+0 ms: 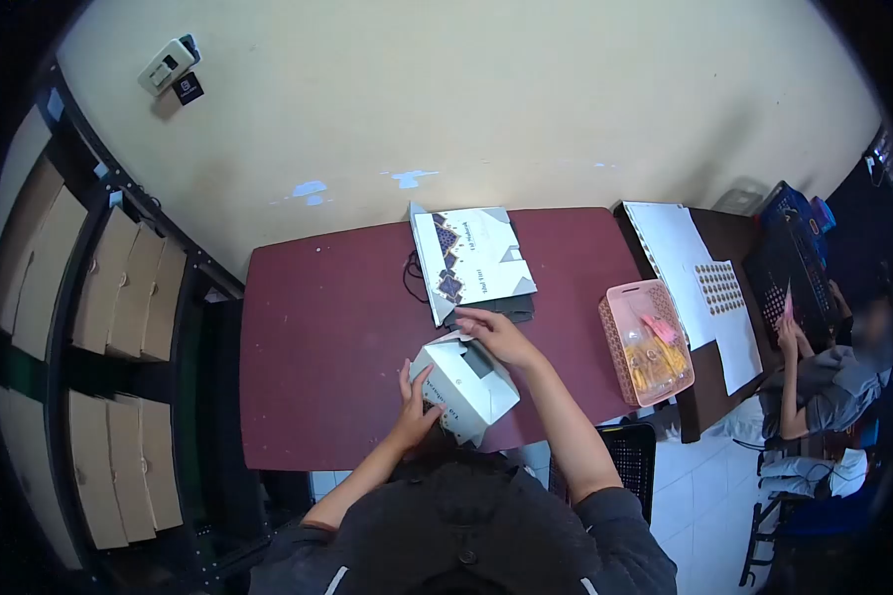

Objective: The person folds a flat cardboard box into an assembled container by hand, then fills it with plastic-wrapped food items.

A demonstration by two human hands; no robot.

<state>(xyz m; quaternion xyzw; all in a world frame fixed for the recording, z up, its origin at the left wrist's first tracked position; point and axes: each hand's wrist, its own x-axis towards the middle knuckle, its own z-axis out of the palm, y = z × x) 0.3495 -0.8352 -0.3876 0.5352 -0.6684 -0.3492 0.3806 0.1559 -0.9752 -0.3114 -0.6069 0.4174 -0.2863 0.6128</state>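
Note:
A white cardboard box (481,397) with printed lettering and a dark rectangular opening is held tilted over the table's front edge. My left hand (417,415) grips its left side, fingers spread along the printed panel. My right hand (501,339) lies over the far end of the box near a flap, its fingers stretched out to the left. Whether those fingertips pinch the flap is hard to see. Just beyond, a stack of flat white printed cartons (481,253) lies on dark grey pieces (511,308).
The maroon table (327,367) carries a pink basket (612,332) of small yellow and pink packets. Sticker sheets (719,288) lie on a dark side table. Shelves with brown cartons (109,283) stand left. Another person (824,382) sits at far right, holding something pink.

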